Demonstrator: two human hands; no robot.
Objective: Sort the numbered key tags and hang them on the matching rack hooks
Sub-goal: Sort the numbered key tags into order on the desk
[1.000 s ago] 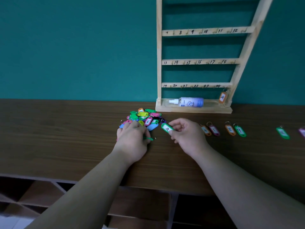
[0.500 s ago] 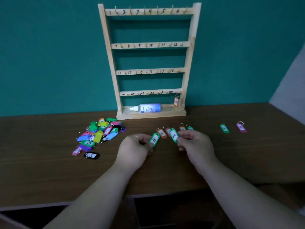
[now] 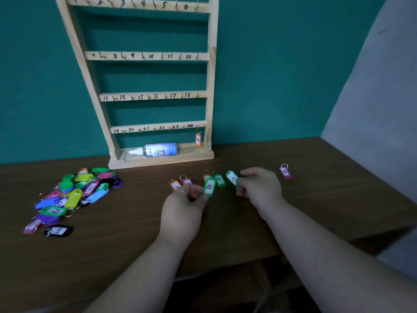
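My left hand (image 3: 182,208) pinches a green key tag marked 10 (image 3: 209,187) upright above the table. My right hand (image 3: 259,188) grips a second green tag (image 3: 232,178) by its lower end. Between and behind my hands lie sorted tags in a row: an orange tag marked 4 (image 3: 175,185), a pink tag (image 3: 186,181), and a green tag marked 9 (image 3: 219,180). The wooden rack (image 3: 209,71) stands at the wall with numbered hooks. One orange tag marked 24 (image 3: 198,139) hangs on its bottom right hook.
A heap of several coloured tags (image 3: 74,195) lies at the left of the brown table (image 3: 327,199), with a black tag (image 3: 59,231) at its near edge. A pink tag marked 18 (image 3: 285,172) lies to the right. A spray bottle (image 3: 155,150) rests on the rack's base.
Both hands came away from the heap to the middle of the table, each with a green tag. My view swung right and closer, so the heap now sits at the left.
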